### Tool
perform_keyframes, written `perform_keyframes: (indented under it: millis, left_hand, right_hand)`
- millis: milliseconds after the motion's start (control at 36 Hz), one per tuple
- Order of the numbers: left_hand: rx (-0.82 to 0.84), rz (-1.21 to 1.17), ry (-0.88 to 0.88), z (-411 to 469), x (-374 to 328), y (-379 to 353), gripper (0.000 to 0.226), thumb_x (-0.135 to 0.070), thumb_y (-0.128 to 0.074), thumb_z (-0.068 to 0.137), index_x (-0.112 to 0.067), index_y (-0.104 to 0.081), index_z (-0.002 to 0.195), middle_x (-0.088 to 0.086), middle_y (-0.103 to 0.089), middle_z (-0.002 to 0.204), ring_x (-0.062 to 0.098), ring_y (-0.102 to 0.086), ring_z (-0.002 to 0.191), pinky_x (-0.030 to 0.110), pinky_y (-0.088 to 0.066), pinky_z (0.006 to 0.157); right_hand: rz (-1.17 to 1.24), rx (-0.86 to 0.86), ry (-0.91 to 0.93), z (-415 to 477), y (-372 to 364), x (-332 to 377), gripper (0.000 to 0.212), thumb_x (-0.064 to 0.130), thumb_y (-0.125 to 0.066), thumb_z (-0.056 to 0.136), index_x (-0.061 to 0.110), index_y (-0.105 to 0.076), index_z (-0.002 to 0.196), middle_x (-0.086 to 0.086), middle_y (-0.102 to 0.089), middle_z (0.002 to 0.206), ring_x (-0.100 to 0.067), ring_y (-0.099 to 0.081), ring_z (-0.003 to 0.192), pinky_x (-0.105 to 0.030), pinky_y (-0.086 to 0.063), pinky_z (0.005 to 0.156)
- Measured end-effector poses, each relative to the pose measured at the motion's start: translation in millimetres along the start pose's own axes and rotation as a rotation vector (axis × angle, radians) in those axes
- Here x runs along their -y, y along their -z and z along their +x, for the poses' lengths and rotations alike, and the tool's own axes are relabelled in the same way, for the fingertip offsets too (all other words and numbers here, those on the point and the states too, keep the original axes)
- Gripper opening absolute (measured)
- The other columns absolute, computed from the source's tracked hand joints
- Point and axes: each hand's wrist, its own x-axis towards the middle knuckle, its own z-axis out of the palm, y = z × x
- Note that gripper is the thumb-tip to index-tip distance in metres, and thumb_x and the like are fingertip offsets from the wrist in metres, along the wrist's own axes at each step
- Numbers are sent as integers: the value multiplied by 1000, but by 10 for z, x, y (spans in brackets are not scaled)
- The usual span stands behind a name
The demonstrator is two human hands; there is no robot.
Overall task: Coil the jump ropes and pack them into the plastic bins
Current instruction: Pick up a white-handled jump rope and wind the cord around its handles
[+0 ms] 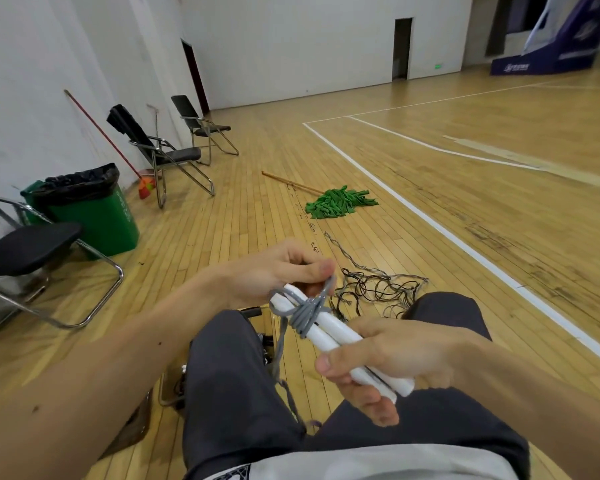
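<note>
A jump rope with two white handles lies side by side in my hands above my lap. Its grey cord is wrapped a few turns round the handles near their far end, and a loose length hangs down between my knees. My right hand grips the near ends of both handles. My left hand pinches a loop of the grey cord at the far end of the handles. No plastic bin shows clearly; part of a clear container edge peeks out beside my left thigh.
A tangle of thin dark ropes lies on the wooden floor just ahead. A green mop lies farther out. Folding chairs and a green waste bin stand along the left wall. Open court floor spreads to the right.
</note>
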Motion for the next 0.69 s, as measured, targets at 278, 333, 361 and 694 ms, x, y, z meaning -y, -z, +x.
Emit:
perform_keyframes:
  millis: [278, 333, 361, 694]
  left_hand:
    - [92, -328, 43, -13, 298, -71, 25, -51, -91, 59, -35, -77, 72, -9, -64, 76, 15, -38, 72, 36, -19, 60]
    - [53, -363, 63, -44, 325, -83, 29, -52, -91, 56, -31, -75, 67, 3, -47, 77, 14, -24, 69, 33, -19, 58]
    - [12, -376, 72, -43, 353, -91, 27, -51, -86, 65, -28, -73, 67, 2, -38, 78, 14, -23, 64, 29, -21, 55]
    - [-129, -354, 132, 33, 324, -190, 42, -41, -47, 100, -7, -54, 77, 1, -31, 55, 6, -29, 42, 19, -26, 43]
  right_hand:
    - [27, -81, 74, 19, -61, 41, 37, 24, -58, 102, 18, -43, 68, 1, -33, 58, -10, -31, 44, -22, -30, 46]
    - [41, -85, 91, 27, -72, 45, 36, 27, -59, 99, 18, -43, 68, 1, -32, 58, -10, -30, 44, -21, -29, 45]
    - [59, -89, 101, 32, -78, 49, 35, 28, -60, 97, 19, -44, 68, 1, -31, 58, -10, -29, 43, -21, -29, 44]
    - [311, -165, 264, 89, -8, 83, 34, 32, -62, 92, 19, -44, 66, 5, -28, 53, -5, -25, 38, -17, -27, 38]
